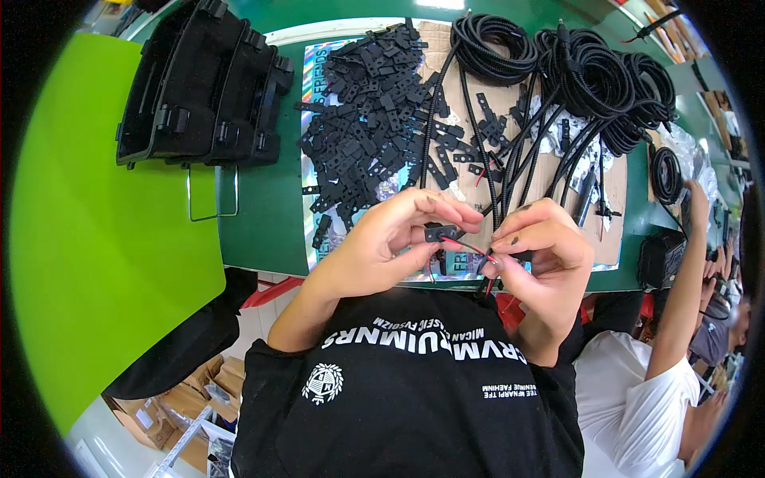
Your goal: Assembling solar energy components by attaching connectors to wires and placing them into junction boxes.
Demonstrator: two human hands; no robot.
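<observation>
In front of my chest, my left hand (402, 237) pinches a small flat black plastic piece with holes (440, 233). Thin red and black wires (470, 247) run from that piece across to my right hand (538, 247). There, thumb and fingertips are pressed together on the wires. Above my right hand, black corrugated cable sleeves (496, 187) come down from the coils. Just beyond my left hand lies a large heap of similar black plastic pieces (370, 111). What else sits between my right fingertips is hidden.
Coiled black corrugated cables (586, 72) lie on cardboard (437, 60) at the far right. Black plastic bins (203, 88) stand at the far left of the green table (263, 231), beside a lime-green panel (103, 223). A co-worker in a white shirt (629, 398) reaches in from the right.
</observation>
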